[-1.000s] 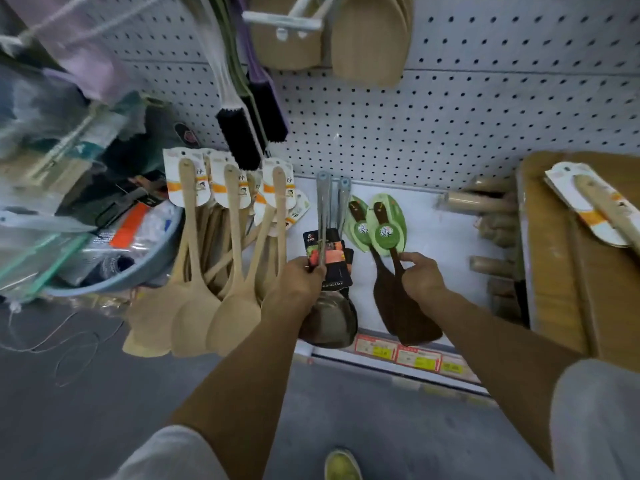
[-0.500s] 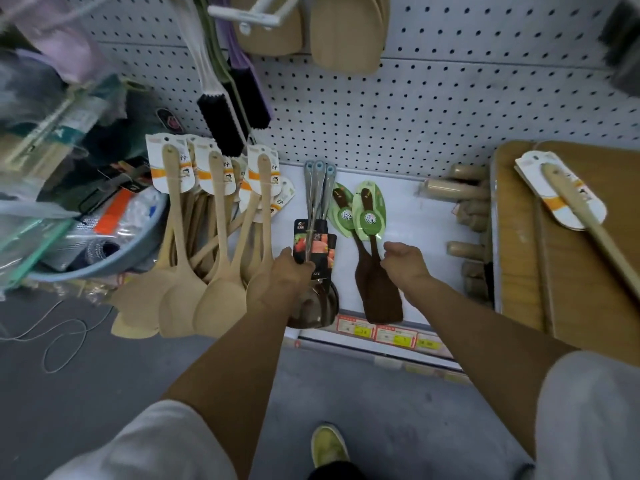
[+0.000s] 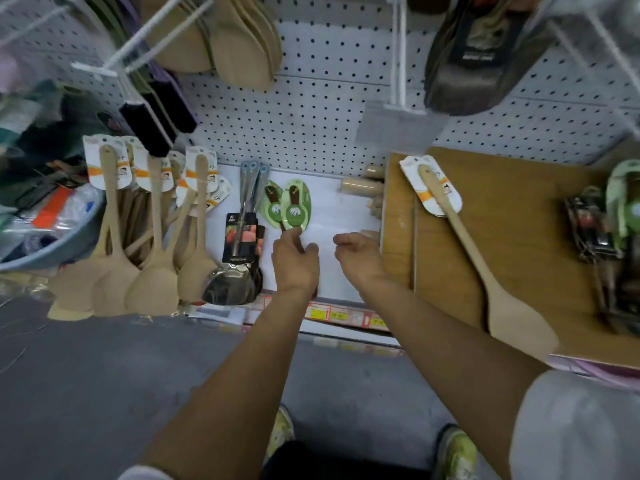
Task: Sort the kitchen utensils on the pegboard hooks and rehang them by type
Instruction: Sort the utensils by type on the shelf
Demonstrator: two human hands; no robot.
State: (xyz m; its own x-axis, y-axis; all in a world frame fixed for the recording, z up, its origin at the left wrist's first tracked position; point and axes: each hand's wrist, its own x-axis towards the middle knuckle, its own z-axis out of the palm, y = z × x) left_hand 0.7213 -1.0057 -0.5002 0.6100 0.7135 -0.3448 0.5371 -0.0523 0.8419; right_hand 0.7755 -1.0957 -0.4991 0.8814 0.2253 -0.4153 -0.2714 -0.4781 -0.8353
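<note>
My left hand (image 3: 295,263) is closed around the handles of two dark wooden spatulas with green tags (image 3: 294,206) lying on the white shelf (image 3: 341,209); their blades are hidden under the hand. My right hand (image 3: 360,258) hovers just to the right, fingers loosely curled and holding nothing. Left of my hands lie metal spatulas (image 3: 239,282) with a black card, then a row of light wooden spatulas (image 3: 156,244) with orange-striped tags. One more light wooden spatula (image 3: 467,247) rests on a wooden cutting board (image 3: 540,216) at the right.
The pegboard (image 3: 311,116) rises behind the shelf, with long white hooks (image 3: 398,64), wooden spatulas (image 3: 242,46), black brushes (image 3: 156,123) and a dark utensil (image 3: 478,64) hanging overhead. A blue basin (image 3: 69,249) sits far left, rolling pins (image 3: 360,185) at the back, packaged utensils (image 3: 602,233) far right.
My left hand let go of the metal spatulas and moved right onto the dark wooden spatulas. My right hand came off those and shifted right. The view tilted upward.
</note>
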